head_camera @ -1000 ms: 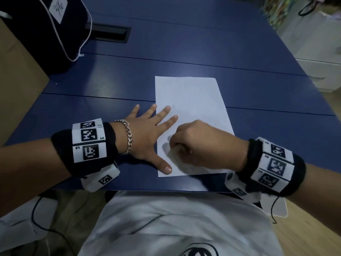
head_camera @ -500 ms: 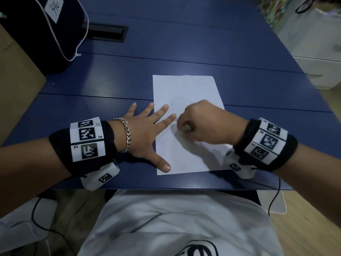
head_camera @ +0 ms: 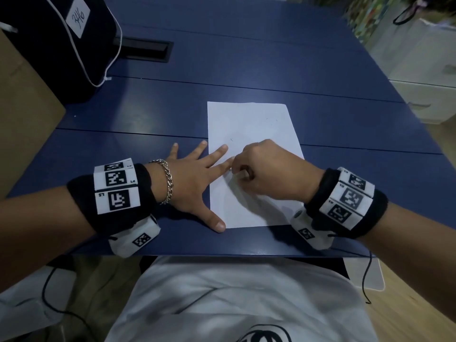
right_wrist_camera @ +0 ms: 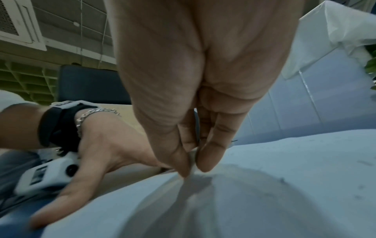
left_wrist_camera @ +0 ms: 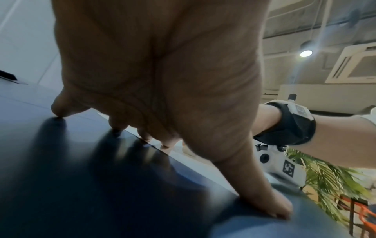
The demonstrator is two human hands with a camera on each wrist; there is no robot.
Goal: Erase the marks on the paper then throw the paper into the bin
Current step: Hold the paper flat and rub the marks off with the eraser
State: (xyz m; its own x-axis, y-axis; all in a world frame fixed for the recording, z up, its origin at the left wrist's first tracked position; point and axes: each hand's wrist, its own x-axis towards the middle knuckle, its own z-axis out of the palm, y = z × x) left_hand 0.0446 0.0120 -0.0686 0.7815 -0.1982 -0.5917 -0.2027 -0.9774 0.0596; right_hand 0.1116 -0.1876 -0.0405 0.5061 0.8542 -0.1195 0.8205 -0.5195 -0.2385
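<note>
Item: paper [head_camera: 249, 134], one white sheet, lying flat on the blue table [head_camera: 246, 70] near its front edge, directly in front of us; a few faint marks [head_camera: 231, 139] remain around its middle and upper part, so we judge the erasing unfinished and the binning not begun. Eraser [right_wrist_camera: 192, 168]: small, pale, mostly hidden; we pinch it between thumb and fingertips of our right hand [head_camera: 269, 171] and press it to the sheet near the left edge, a low grip, likely chosen for pressure. Left hand [head_camera: 195, 178]: fingers spread flat, two fingertips and the thumb on the sheet's left margin, the others on the table, placed, we judge, to keep the sheet from sliding or creasing under the rubbing. Further out: a dark bag [head_camera: 49, 45] with a white cord at the far left corner. Bin: not in view.
</note>
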